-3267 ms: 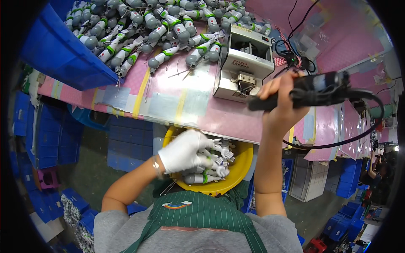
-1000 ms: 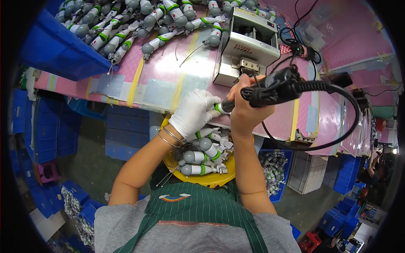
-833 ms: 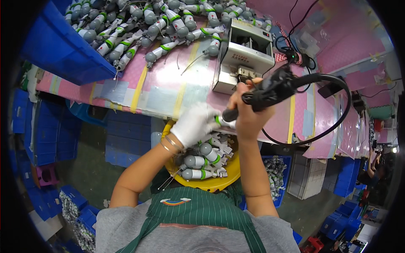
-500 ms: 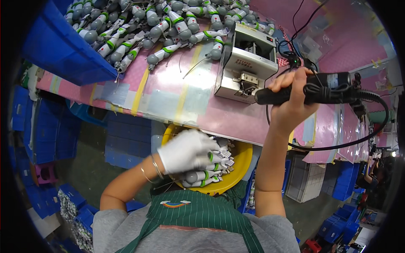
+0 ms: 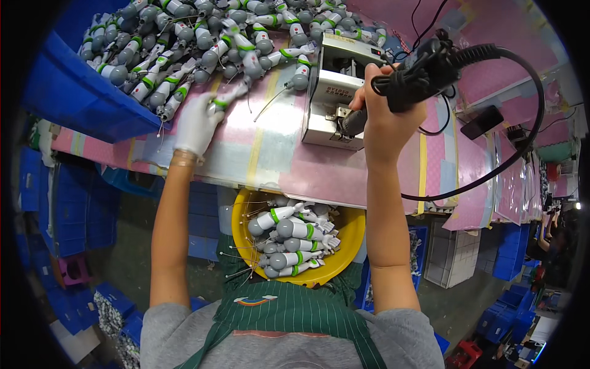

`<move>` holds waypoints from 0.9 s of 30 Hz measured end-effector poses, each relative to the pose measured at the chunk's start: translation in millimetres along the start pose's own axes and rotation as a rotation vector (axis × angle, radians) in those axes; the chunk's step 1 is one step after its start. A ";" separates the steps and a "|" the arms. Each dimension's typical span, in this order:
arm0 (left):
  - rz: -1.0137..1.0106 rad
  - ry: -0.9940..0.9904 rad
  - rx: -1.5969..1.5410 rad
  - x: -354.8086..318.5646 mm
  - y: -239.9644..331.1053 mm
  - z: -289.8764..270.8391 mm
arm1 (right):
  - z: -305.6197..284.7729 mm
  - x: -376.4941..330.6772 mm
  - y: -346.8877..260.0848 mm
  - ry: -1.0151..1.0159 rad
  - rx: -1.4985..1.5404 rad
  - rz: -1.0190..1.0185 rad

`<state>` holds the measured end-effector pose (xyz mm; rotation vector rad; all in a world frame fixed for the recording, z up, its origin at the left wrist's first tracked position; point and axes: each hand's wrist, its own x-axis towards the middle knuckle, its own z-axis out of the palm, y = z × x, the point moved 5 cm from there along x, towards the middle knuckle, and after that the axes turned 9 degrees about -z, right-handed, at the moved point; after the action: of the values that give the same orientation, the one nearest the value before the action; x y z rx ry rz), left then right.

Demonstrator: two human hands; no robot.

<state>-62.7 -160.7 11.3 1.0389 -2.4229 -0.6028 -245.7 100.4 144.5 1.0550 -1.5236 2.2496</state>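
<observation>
My left hand (image 5: 198, 124), in a white glove, reaches over the table with its fingers closed on the end of a white-and-grey part (image 5: 231, 96) with a green band. That part lies at the near edge of a big pile of similar parts (image 5: 184, 37), many with thin wires. In my bare right hand (image 5: 390, 120) is a black electric screwdriver (image 5: 354, 123), tilted, its lower end at the front of a silver screw feeder (image 5: 332, 132). Its tip is hidden there. A yellow basin (image 5: 350, 249) below the table edge holds several more of these parts.
A blue bin (image 5: 92, 92) stands at the left of the pile. A thick black cable (image 5: 533, 132) loops from the screwdriver across the right side. A dark box-shaped object (image 5: 482, 122) lies on the pink table (image 5: 344, 178). Blue crates (image 5: 67, 203) stand on the floor at left.
My left hand has moved from the basin up to the pile and taken hold of a part. My right hand has shifted left, bringing the screwdriver from nearly level down to the feeder's front.
</observation>
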 end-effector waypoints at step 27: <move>0.409 -0.393 -0.252 -130.1 140.9 40.4 | -7.0 -80.4 5.0 -0.107 0.189 0.184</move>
<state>-82.5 33.7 27.0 0.3261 -2.6862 -1.0021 -194.0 120.5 85.7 1.1453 -1.5299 2.5435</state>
